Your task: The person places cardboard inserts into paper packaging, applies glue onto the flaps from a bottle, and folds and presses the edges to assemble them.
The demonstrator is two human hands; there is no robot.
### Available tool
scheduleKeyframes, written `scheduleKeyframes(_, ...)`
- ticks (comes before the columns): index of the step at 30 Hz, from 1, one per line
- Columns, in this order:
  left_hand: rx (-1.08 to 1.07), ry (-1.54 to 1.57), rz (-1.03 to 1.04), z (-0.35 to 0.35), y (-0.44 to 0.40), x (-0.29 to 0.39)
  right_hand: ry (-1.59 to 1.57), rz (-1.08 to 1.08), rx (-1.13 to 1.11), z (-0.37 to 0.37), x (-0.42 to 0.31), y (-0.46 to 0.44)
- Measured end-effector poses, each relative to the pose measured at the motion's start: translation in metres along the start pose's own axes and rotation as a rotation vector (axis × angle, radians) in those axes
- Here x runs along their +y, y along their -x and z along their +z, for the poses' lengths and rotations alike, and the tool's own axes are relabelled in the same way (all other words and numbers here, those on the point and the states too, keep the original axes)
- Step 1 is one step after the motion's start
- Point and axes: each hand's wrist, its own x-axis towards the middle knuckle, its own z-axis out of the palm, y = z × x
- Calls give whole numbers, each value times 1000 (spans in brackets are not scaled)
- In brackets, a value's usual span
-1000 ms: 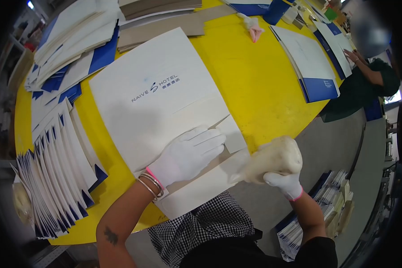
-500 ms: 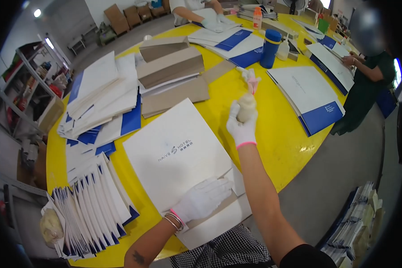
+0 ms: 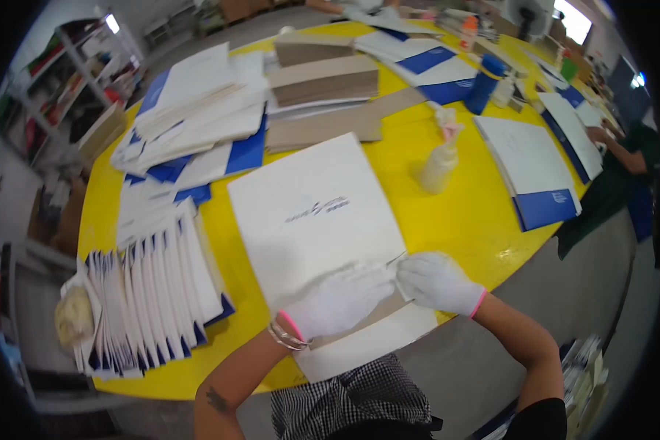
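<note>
Pressing hand: my left hand [image 3: 345, 302] is lying palm down across the near part of the printed bag [image 3: 312, 235], fingers straight and held together, forearm slanting in from the bag's near left.
Bag axis: its long sides are running from far left to near right, with the white end strip [image 3: 374, 342] facing me.
Right edge: my right hand [image 3: 438, 282] is being the nearer one, bending in from the bag's right, fingers bunched beside the left fingertips; I cannot tell whether they are pinching paper.
Bottle: the squeeze bottle [image 3: 438, 170] is standing right of the bag on the yellow worktop [image 3: 484, 242].
</note>
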Motion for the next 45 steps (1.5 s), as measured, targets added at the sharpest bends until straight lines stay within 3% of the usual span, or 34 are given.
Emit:
scheduleKeyframes(1,170,-5,-23,-21,10,12,-22,52,-22,3,-2,2)
scheduleKeyframes(2,152,-13,-64,-38,32,21,-63,33,-20,3,-5,2)
scheduleKeyframes(4,526,-133,-465,-71,78,34,23,32,16,-5,-8,-2)
scheduleKeyframes(7,380,-198,-587,-40,142,47,8,31,93,5,-7,-1)
scheduleKeyframes(13,155,-346,-564,1,129,54,-43,20,28,-5,-3,-7)
scheduleKeyframes(17,149,-277,-526,1,124,42,-47,-9,-44,-7,10,-15)
scheduleKeyframes(19,-28,-223,-578,-3,127,31,77,10,-7,-9,8,-32)
scheduleKeyframes(20,-14,-220,-567,-5,121,29,94,10,-11,-16,10,-44)
scheduleKeyframes(22,7,-612,-690,-29,98,26,39,39,-134,-29,15,-67)
scheduleKeyframes(23,13,-611,-684,-34,93,18,46,41,-134,-28,20,-74)
scheduleKeyframes(25,-187,-290,-800,-42,87,-2,1,113,-467,-16,37,-86)
scheduleKeyframes(29,-306,-306,-857,-41,77,-16,43,59,-518,-4,48,-95)
scheduleKeyframes(31,-365,-293,-888,-43,74,-20,102,111,-688,-12,41,-108)
scheduleKeyframes(38,-292,-367,-880,-48,75,1,150,-27,-448,-19,27,-81)
scheduleKeyframes(40,-102,-427,-751,-46,84,14,23,40,-374,-14,23,-64)
scheduleKeyframes(44,-10,-377,-542,-26,107,16,-79,11,-412,-16,20,-42)
scheduleKeyframes(45,-38,-354,-426,-20,110,14,-64,-111,-379,-19,18,-39)
